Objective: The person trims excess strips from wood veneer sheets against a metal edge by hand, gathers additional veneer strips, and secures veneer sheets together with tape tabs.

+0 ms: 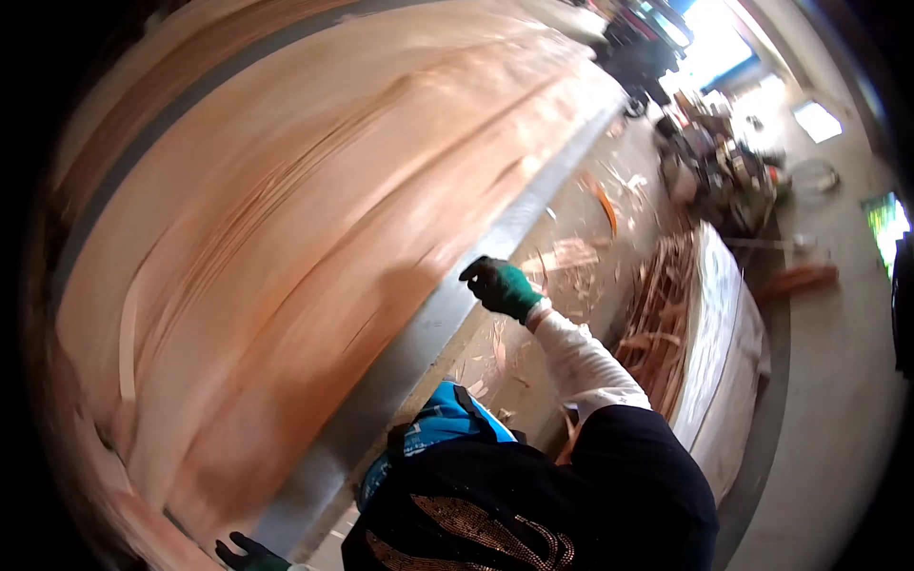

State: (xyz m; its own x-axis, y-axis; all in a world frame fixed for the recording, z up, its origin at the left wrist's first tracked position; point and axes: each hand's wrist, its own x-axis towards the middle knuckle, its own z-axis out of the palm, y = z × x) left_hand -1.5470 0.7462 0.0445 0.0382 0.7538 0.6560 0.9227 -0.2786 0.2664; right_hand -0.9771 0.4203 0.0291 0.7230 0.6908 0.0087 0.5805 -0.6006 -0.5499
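Large sheets of thin reddish-brown wood veneer [314, 238] lie spread in layers on a long table, with wrinkles and splits along the grain. A grey metal edge [419, 341] runs along the table's near side. My right hand [505, 287], in a green glove with dark fingers, is over this edge beside the veneer. Its fingers are curled in towards the thumb; whether something thin is between them is hidden. My left hand [249, 552], in a dark glove, is at the bottom of the view near the table's near corner, fingers apart, holding nothing visible.
Veneer scraps [566, 255] litter the floor along the table. To the right stands a stack of veneer strips [657, 319] beside a pale wrapped bundle [719, 333]. Further back are a cluttered pile [714, 162] and a dark wheeled machine [647, 43].
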